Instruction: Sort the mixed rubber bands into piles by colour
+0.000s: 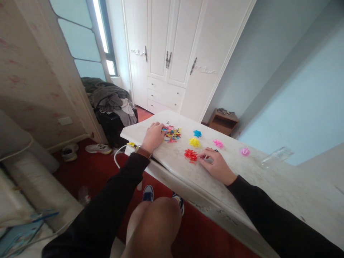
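Note:
My left hand rests on the table with its fingers stretched to the left edge of a mixed pile of small coloured pieces, which look like little elastic bands. Beside the red pile, my right hand has thumb and forefinger brought together in a pinch. Whatever those fingertips hold is too small to make out. Farther back lie a yellow pile, a blue pile and a pink pile. Some black pieces show just behind my right hand.
On the white table, a purple-pink pile and a clear glass lie to the right. One dark loop sits near the far edge. A white cable hangs at the left edge. Beyond stands a white wardrobe.

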Demonstrator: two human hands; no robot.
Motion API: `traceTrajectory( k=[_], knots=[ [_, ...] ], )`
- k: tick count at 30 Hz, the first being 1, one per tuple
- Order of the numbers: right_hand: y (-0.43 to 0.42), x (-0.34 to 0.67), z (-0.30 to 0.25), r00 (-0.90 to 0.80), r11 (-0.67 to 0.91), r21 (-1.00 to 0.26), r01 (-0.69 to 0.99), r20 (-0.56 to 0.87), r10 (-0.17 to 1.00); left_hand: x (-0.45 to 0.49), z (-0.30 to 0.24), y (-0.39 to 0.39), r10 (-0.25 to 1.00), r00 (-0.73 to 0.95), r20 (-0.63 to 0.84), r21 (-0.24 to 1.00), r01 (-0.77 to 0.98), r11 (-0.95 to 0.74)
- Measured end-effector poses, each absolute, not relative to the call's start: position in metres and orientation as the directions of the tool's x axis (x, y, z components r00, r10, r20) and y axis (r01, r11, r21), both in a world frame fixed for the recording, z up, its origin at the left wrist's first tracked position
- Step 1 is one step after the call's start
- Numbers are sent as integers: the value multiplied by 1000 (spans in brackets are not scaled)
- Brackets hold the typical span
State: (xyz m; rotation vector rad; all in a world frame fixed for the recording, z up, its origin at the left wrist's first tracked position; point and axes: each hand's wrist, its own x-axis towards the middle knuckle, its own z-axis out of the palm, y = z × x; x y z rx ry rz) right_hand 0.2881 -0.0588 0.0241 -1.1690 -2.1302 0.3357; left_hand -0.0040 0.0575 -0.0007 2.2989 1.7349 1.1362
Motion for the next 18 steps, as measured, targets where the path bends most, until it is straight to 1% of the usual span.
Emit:
traceTrajectory(
  k=[5, 10, 18],
  knots=[
    [-59, 288, 24, -380, 570, -512, 643, 432, 818, -3, -1, 57, 862, 91, 499, 447, 825, -346],
    [-59, 288, 24, -383, 564, -514, 646, 421, 822, -4, 2, 56, 847, 86, 525, 445, 820, -359],
    [-59, 288, 24, -384, 558, -521, 646, 410, 827, -5, 1, 58, 846, 74, 528, 498, 780, -379]
  ],
)
